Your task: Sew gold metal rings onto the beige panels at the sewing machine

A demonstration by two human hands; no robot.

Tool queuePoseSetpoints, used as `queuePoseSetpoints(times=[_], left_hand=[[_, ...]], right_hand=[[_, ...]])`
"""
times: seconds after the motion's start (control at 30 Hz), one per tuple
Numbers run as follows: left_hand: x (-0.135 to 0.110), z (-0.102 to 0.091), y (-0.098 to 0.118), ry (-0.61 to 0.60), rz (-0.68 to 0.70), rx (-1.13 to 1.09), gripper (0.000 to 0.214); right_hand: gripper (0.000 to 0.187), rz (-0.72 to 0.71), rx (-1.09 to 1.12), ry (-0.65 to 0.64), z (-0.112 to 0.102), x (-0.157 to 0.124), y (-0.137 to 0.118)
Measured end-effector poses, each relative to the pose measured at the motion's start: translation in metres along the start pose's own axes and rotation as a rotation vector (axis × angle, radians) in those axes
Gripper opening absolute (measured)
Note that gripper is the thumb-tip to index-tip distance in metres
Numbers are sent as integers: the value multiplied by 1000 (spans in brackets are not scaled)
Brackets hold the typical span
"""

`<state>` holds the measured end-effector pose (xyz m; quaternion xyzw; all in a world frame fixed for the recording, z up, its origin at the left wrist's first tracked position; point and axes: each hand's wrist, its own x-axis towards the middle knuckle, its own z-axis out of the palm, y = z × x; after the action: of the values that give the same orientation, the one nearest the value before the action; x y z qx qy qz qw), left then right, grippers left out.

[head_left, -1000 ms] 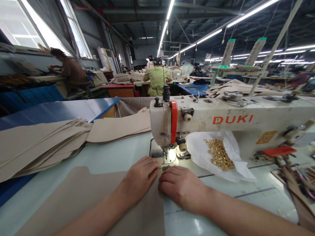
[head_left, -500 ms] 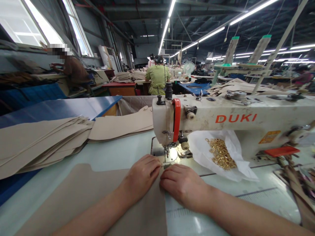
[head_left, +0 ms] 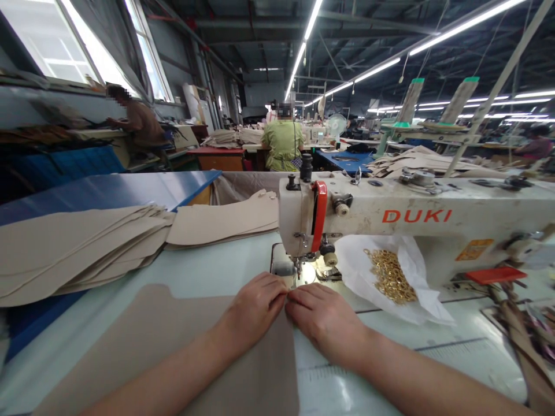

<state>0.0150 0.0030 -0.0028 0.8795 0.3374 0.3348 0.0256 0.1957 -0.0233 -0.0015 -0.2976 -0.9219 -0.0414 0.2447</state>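
Touching fabric [head_left: 167, 326], hands [head_left: 257, 306] together, grip obscured

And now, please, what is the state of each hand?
Left hand: curled, resting on the taupe panel; whether it grips cannot be told.
Right hand: curled at the panel's right edge; its grip is hidden.

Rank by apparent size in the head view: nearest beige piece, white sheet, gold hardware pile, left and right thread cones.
1. Nearest beige piece
2. White sheet
3. Gold hardware pile
4. Left thread cone and right thread cone: too alike to rank
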Motion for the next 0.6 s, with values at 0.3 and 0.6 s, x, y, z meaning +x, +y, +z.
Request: queuePoseSetpoints(times=[0.3,0.6], left_hand=[[-5,-1,-2,-10,-10,-6,15],[-4,-2,0,-41,-5,-1,18]], right_hand=[[7,5,-72,-42,2,0,-3],[7,11,-80,-96,-1,2,0]])
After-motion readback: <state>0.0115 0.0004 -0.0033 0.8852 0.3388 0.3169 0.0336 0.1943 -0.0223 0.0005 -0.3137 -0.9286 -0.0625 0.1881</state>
